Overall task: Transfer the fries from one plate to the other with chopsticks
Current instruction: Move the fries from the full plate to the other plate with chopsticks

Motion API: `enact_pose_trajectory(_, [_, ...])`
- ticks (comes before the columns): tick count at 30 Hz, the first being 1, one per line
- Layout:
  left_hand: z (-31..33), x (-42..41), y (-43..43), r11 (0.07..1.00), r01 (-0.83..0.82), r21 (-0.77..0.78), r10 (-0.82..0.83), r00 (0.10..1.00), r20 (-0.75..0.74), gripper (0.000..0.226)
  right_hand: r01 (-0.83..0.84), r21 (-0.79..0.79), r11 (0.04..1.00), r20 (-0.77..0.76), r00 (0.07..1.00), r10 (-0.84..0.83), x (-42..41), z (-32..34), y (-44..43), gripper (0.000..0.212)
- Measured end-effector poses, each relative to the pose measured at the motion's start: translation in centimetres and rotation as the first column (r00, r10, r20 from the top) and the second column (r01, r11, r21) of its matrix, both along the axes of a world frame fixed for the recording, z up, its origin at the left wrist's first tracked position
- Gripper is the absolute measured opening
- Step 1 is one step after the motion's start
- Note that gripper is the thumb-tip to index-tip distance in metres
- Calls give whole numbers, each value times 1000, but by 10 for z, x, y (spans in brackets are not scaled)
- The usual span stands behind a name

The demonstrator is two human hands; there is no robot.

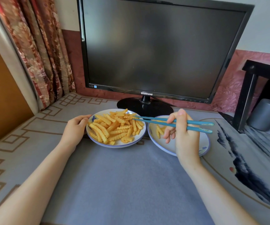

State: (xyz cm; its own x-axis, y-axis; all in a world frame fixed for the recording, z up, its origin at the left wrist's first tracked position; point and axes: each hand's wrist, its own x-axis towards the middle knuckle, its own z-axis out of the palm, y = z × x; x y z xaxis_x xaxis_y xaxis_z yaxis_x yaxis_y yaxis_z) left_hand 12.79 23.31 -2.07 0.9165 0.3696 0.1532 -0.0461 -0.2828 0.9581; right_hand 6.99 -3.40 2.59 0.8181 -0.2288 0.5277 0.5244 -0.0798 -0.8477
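Observation:
A white plate with a blue rim (127, 142) holds a heap of crinkle-cut fries (114, 126). My left hand (76, 127) grips its left edge. To its right stands a second blue-rimmed plate (204, 143) with a few fries (160, 129) on its left side. My right hand (182, 132) hovers over that plate and holds a pair of teal chopsticks (157, 121). Their tips reach left onto the far right part of the heap, touching a fry at the pile's top edge.
A black Samsung monitor (155, 49) stands on its round base (144, 107) just behind the plates. A black stand (251, 88) with a grey cylinder (266, 114) under it is at the right. Curtains (38, 51) hang at the back left. A grey mat (123, 184) covers the table.

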Motion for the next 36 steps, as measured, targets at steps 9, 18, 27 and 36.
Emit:
enact_pose_trajectory(9, [1, -1, 1, 1000, 5, 0, -5, 1000, -10, 31, 252, 53, 966, 12, 967, -253, -7, 23, -41, 41])
enact_pose_trajectory(18, [1, -1, 2, 1000, 3, 29, -2, 1000, -28, 32, 297, -22, 955, -55, 953, -298, -4, 26, -63, 37])
enact_pose_trajectory(27, [1, -2, 1, 1000, 6, 20, -6, 1000, -15, 31, 178, 11, 984, -25, 984, -178, -14, 32, -44, 36])
enact_pose_trajectory(36, [0, -1, 2, 1000, 5, 21, -5, 1000, -6, 32, -10, -162, 987, -37, 999, 5, -20, 15, -6, 39])
